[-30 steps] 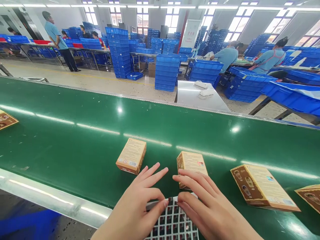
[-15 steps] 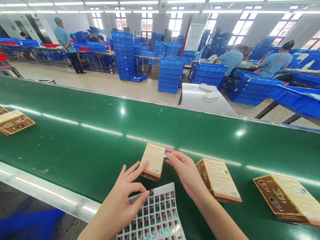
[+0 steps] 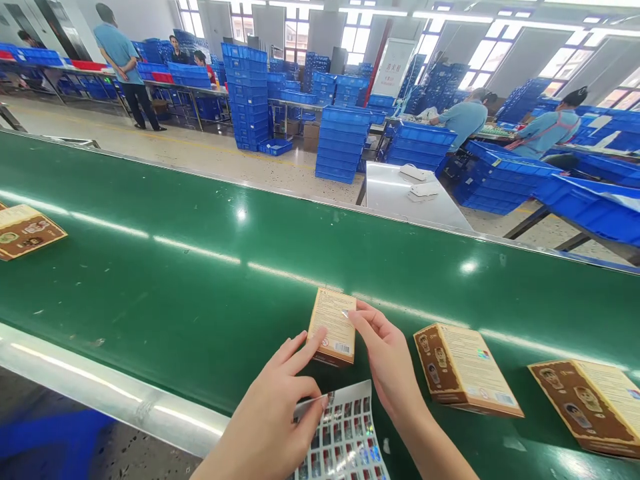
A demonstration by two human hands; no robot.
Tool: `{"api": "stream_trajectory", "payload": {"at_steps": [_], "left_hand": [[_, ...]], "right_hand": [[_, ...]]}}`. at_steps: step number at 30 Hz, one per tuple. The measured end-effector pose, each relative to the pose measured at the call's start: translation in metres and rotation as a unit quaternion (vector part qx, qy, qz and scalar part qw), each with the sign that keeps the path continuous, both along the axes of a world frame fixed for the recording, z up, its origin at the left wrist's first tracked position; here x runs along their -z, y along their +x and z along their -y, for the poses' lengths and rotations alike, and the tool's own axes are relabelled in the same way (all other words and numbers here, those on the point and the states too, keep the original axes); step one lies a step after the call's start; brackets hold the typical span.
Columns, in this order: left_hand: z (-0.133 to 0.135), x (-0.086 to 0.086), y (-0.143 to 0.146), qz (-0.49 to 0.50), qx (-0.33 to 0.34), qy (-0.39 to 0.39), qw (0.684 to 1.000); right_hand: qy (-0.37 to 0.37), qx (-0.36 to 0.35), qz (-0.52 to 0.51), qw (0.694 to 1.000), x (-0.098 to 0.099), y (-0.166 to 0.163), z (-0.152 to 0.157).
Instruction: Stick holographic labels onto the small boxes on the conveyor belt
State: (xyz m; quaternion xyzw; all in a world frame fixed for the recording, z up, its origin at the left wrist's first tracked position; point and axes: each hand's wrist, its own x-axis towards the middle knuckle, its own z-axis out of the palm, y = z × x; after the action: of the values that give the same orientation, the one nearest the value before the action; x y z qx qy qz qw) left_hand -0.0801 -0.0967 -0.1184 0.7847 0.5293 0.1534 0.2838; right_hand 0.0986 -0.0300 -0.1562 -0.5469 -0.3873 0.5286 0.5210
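Note:
A small tan and brown box (image 3: 332, 320) lies on the green conveyor belt between my hands. My left hand (image 3: 287, 393) pinches a sheet of shiny stickers (image 3: 345, 433) between thumb and a curled finger, while its index fingertip rests on the box's printed face. At the box's right edge, my right hand (image 3: 383, 340) pinches a small shiny sticker (image 3: 345, 313) close over that face; whether the sticker touches it I cannot tell. To the right sit a box with a shiny sticker on it (image 3: 475, 367) and a similar box (image 3: 590, 407).
More boxes (image 3: 30, 233) lie at the belt's far left. A metal rail (image 3: 125, 393) edges the green belt (image 3: 150, 287) on my side. Beyond it stand a metal table (image 3: 410, 200), stacked blue crates (image 3: 343, 143) and several people in the background.
The box between my hands and both hands appear farther right in view. The sticker in my right hand has come from the box's edge to over its printed face.

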Motion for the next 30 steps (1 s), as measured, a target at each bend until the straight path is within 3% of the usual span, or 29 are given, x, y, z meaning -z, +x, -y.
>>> {"api": "stream_trajectory", "payload": {"at_steps": [10,17,22,24,27,30], "left_hand": [[-0.001,0.002,0.019,-0.023,0.043,0.020,0.999],[-0.003,0.000,0.030,-0.022,0.060,0.000,0.998],[-0.005,-0.008,0.032,0.030,0.044,-0.009,0.999],[-0.006,-0.016,0.030,0.066,0.033,0.003,0.997],[-0.008,-0.031,0.029,0.098,0.035,-0.022,0.994],[-0.010,-0.042,0.029,0.084,0.033,-0.069,0.994]], "right_hand": [[0.069,0.024,0.200,0.977,-0.010,0.019,0.003],[0.060,0.046,0.237,0.969,-0.004,0.043,-0.011],[0.095,0.020,0.280,0.955,-0.026,0.071,0.009],[0.166,-0.057,0.325,0.929,-0.041,0.078,0.026],[0.324,-0.202,0.383,0.841,-0.060,0.081,0.047],[0.418,-0.239,0.427,0.765,-0.068,0.077,0.053]]}}
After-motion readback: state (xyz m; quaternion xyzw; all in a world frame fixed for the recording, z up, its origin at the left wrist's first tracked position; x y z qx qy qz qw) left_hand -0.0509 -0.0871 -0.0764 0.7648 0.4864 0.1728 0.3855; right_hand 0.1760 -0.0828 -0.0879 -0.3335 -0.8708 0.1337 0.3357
